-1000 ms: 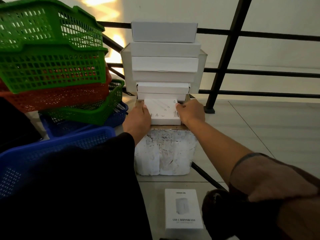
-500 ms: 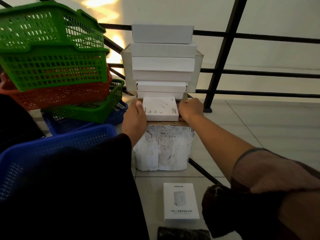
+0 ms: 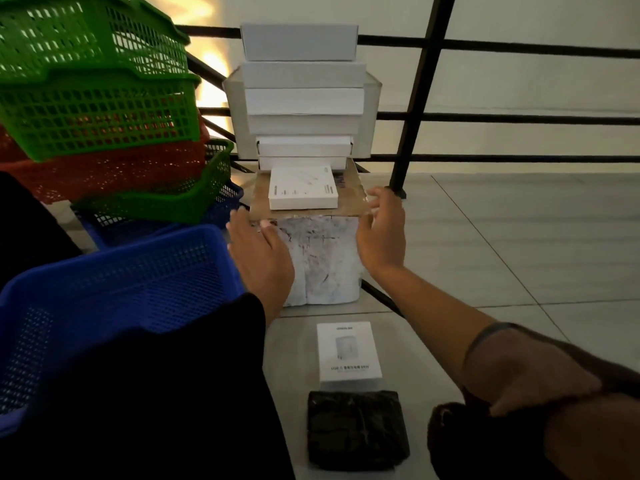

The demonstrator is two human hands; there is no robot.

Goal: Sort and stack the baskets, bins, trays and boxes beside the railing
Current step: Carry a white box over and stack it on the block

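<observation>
Change: both hands have come off the small white box (image 3: 303,188) and drawn back toward the person; half a second ago they gripped its two sides. The box now lies flat and free on the top of the scuffed white block (image 3: 320,259).
Meaning for task: judged placed; this box seems finished with, and the next item is probably due.
Left hand (image 3: 260,252): grip open, fingers straight, holding nothing; it hovers at the block's near left corner, and whether it touches the block cannot be told.
Right hand (image 3: 382,233): grip open, fingers spread loosely, empty, beside the block's near right corner.
Small white box, place: middle of the block's top, just in front of the stack of white boxes (image 3: 303,98) at the far edge against the railing (image 3: 420,98).
Left of block: green and red baskets (image 3: 98,109) stacked; blue basket (image 3: 117,299) nearer.
Floor, near: printed white box (image 3: 348,353) and dark packet (image 3: 356,429), both unsorted.
</observation>
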